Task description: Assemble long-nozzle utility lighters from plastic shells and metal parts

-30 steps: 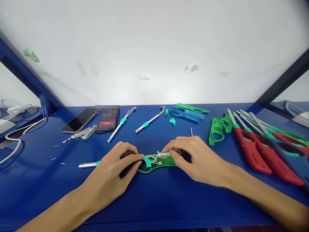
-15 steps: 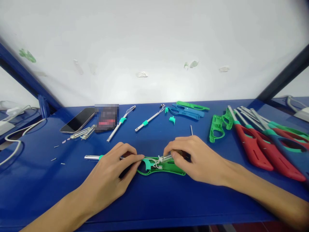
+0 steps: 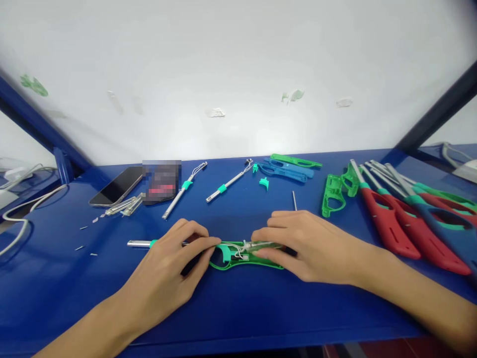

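A green lighter half-shell (image 3: 257,262) lies open side up between my hands, its handle to the right. My left hand (image 3: 175,263) grips the shell's front part, where a metal tube (image 3: 138,243) sticks out to the left. A teal trigger (image 3: 225,252) and white wires sit inside the shell. My right hand (image 3: 298,246) holds a clear fuel tank (image 3: 261,245) between thumb and fingers, over the handle part of the shell. The tank's right end is hidden under my fingers.
Assembled red lighters (image 3: 395,223) and a blue one lie at the right, beside green shell pieces (image 3: 332,195). Behind my hands are two tube assemblies (image 3: 227,186), blue shells (image 3: 286,170) and a loose teal trigger (image 3: 264,183). Two phones (image 3: 117,187), clear tanks (image 3: 121,205) and small pins are at left.
My right hand has lowered and flattened over the shell, and the clear tank now lies closer along the handle. My left hand keeps its grip. The whole view has shifted slightly.
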Motion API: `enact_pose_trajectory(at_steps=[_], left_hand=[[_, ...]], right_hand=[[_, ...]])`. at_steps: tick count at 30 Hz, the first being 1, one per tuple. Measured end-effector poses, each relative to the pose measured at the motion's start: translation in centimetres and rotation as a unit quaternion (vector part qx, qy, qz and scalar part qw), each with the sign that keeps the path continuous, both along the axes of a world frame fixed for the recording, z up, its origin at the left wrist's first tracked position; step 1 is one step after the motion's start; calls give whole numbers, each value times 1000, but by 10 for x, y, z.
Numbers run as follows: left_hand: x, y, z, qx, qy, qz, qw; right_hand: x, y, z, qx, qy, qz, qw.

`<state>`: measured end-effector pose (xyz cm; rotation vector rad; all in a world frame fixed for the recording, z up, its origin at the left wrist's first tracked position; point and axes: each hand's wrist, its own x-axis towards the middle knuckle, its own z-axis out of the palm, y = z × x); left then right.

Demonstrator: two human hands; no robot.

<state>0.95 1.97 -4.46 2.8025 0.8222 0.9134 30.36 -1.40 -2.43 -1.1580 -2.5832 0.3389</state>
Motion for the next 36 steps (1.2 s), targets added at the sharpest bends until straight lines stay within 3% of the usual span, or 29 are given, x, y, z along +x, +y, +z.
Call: enact_pose_trajectory(at_steps=[8, 19, 36], left_hand=[[-1, 0, 1, -1, 15, 3, 1000], [-1, 1, 1, -1, 19, 4, 1000], [-2, 0, 1, 5, 23, 0, 1000]], right_hand=[[4, 0, -3, 89, -30, 31, 995], [0, -1, -2, 142, -39, 27, 989], [-2, -5, -1, 112, -57, 14, 992]])
